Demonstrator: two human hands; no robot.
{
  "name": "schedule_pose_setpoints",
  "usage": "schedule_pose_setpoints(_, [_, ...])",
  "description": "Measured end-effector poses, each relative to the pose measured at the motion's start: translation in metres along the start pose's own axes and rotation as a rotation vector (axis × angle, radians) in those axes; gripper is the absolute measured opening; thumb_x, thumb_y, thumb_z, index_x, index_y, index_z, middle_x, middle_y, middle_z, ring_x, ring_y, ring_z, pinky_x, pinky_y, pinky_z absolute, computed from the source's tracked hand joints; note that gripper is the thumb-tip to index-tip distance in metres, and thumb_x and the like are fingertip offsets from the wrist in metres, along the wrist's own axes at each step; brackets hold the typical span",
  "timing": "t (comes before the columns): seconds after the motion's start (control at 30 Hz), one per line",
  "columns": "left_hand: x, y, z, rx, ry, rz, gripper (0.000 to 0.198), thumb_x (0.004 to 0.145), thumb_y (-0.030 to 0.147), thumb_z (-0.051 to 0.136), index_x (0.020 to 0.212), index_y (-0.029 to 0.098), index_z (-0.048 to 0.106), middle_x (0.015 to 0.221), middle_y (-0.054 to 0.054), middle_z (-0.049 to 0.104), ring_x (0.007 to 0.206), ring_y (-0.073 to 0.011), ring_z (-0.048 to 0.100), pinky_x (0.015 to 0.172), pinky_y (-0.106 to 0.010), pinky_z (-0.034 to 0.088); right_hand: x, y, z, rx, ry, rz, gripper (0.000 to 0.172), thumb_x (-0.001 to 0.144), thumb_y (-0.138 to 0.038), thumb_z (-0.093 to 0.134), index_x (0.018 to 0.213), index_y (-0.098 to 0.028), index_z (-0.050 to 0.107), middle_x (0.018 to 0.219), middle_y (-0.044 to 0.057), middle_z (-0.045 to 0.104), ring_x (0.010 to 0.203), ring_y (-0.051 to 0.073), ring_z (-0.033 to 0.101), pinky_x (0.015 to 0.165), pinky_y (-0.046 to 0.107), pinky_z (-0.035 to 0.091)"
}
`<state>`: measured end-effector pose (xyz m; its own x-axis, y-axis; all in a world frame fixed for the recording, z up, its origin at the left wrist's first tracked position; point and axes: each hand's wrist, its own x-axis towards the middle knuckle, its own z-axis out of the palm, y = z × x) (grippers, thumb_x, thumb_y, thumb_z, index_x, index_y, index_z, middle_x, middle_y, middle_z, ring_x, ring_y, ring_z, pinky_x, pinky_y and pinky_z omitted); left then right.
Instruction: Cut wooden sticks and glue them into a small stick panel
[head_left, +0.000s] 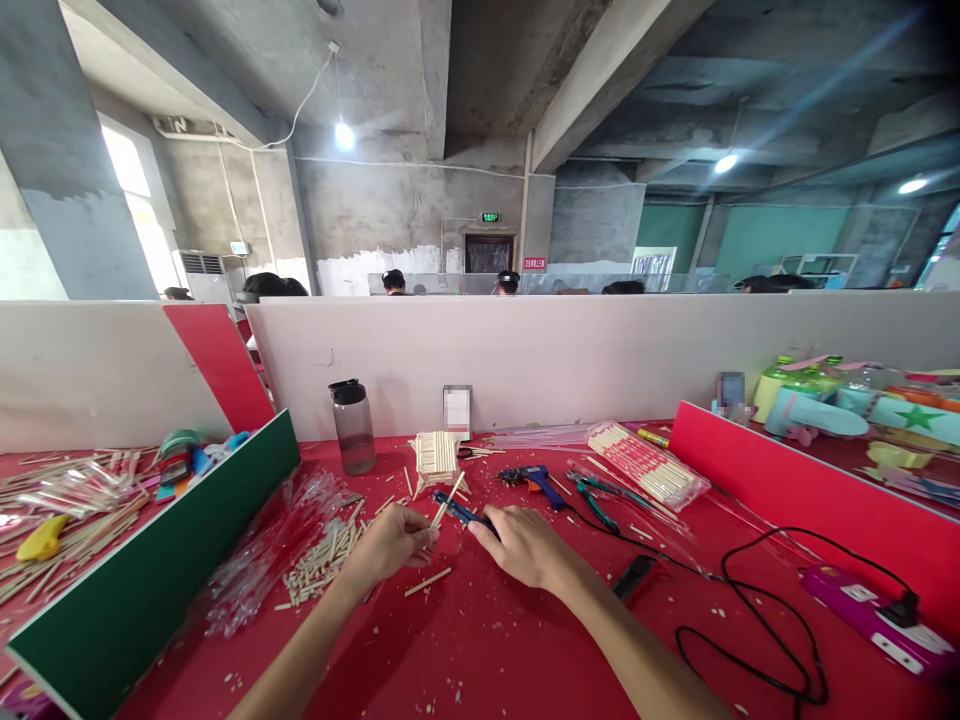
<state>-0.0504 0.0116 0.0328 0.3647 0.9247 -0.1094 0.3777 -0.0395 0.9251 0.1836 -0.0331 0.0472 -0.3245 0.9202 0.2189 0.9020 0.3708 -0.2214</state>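
My left hand (391, 546) pinches a thin wooden stick (451, 494) that slants up and away from the fingertips. My right hand (525, 545) is closed around a blue utility knife (459, 508), whose front end crosses the stick. Just beyond both hands stands a small structure (436, 455) built from pale wooden sticks. One loose stick (427, 582) lies on the red tabletop between my forearms. By my left wrist is a pile of short cut sticks (326, 560).
A blue glue gun (534, 480), green-handled pliers (596, 498) and a pack of sticks (646, 462) lie to the right. A black cable runs to a purple power strip (874, 615). A water bottle (352, 430) stands back left, near clear plastic wrappers (262, 550) and a green divider (172, 570).
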Motion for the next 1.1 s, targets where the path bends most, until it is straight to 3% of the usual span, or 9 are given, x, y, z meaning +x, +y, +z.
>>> schedule_pose_setpoints(0.23, [0.001,0.0,0.006,0.044,0.015,-0.014,0.035,0.074,0.051,0.065,0.076,0.017,0.06,0.072,-0.003,0.069,0.063,-0.019,0.067,0.062,-0.029,0.053,0.0,0.014,-0.011,-0.07,0.008,0.012,0.054,0.103,-0.053,0.021,0.093,-0.02,0.063,0.087,0.01,0.074,0.085,0.026,0.07,0.068,0.03,0.035])
schedule_pose_setpoints(0.33, [-0.004,0.003,0.008,0.305,0.074,0.072,0.021,0.084,0.04,0.057,0.084,0.019,0.058,0.068,-0.002,0.069,0.058,-0.0177,0.065,0.056,-0.025,0.045,-0.007,0.028,-0.014,-0.091,-0.001,0.032,0.055,0.103,-0.054,0.021,0.094,-0.02,0.063,0.09,0.011,0.074,0.086,0.027,0.07,0.068,0.03,0.035])
schedule_pose_setpoints(0.47, [-0.009,0.006,0.014,0.766,0.186,0.154,0.009,0.084,0.027,0.059,0.082,0.02,0.064,0.075,-0.005,0.073,0.071,-0.021,0.068,0.06,-0.025,0.039,-0.021,0.039,-0.012,-0.102,-0.019,0.04,0.054,0.103,-0.053,0.022,0.094,-0.019,0.064,0.089,0.011,0.074,0.085,0.027,0.07,0.067,0.031,0.035])
schedule_pose_setpoints(0.57, [-0.009,0.005,0.017,0.866,0.167,0.151,0.012,0.085,0.025,0.059,0.084,0.019,0.069,0.082,-0.008,0.075,0.081,-0.0248,0.07,0.065,-0.027,0.041,-0.026,0.038,-0.01,-0.123,-0.013,0.012,0.054,0.104,-0.05,0.023,0.09,-0.019,0.064,0.084,0.011,0.074,0.081,0.027,0.07,0.065,0.031,0.034])
schedule_pose_setpoints(0.67, [-0.01,0.007,0.015,0.806,0.172,0.22,0.021,0.091,0.029,0.055,0.093,0.018,0.072,0.092,-0.011,0.076,0.09,-0.0278,0.071,0.073,-0.03,0.046,-0.025,0.033,-0.011,-0.151,-0.025,-0.015,0.054,0.104,-0.048,0.022,0.091,-0.018,0.065,0.083,0.012,0.073,0.078,0.027,0.07,0.064,0.032,0.035])
schedule_pose_setpoints(0.77, [-0.017,0.017,0.011,0.602,0.178,0.408,0.034,0.098,0.036,0.047,0.124,0.022,0.063,0.119,-0.011,0.07,0.097,-0.0253,0.07,0.083,-0.032,0.05,-0.023,0.026,-0.013,-0.181,-0.036,-0.038,0.054,0.104,-0.048,0.023,0.096,-0.016,0.067,0.085,0.014,0.073,0.08,0.029,0.07,0.066,0.032,0.037])
schedule_pose_setpoints(0.87, [-0.024,0.027,0.012,0.447,0.025,0.552,0.046,0.098,0.036,0.048,0.144,0.03,0.045,0.138,-0.009,0.059,0.102,-0.0217,0.068,0.088,-0.031,0.053,-0.023,0.018,-0.015,-0.202,-0.046,-0.072,0.055,0.103,-0.049,0.024,0.1,-0.016,0.067,0.088,0.016,0.074,0.081,0.031,0.07,0.069,0.034,0.039])
schedule_pose_setpoints(1.0, [-0.02,0.023,0.017,0.399,-0.028,0.623,0.039,0.093,0.025,0.055,0.132,0.026,0.06,0.135,-0.01,0.061,0.117,-0.0236,0.061,0.101,-0.034,0.048,-0.023,0.007,-0.016,-0.218,-0.063,-0.156,0.054,0.103,-0.048,0.023,0.105,-0.015,0.066,0.091,0.017,0.074,0.082,0.032,0.07,0.071,0.035,0.039])
schedule_pose_setpoints(1.1, [-0.012,0.014,0.017,0.283,-0.052,0.546,0.035,0.091,0.025,0.058,0.126,0.023,0.063,0.126,-0.011,0.065,0.098,-0.0203,0.068,0.089,-0.032,0.055,-0.02,0.002,-0.016,-0.208,-0.08,-0.178,0.053,0.103,-0.048,0.024,0.103,-0.015,0.066,0.091,0.016,0.074,0.081,0.032,0.07,0.071,0.035,0.039])
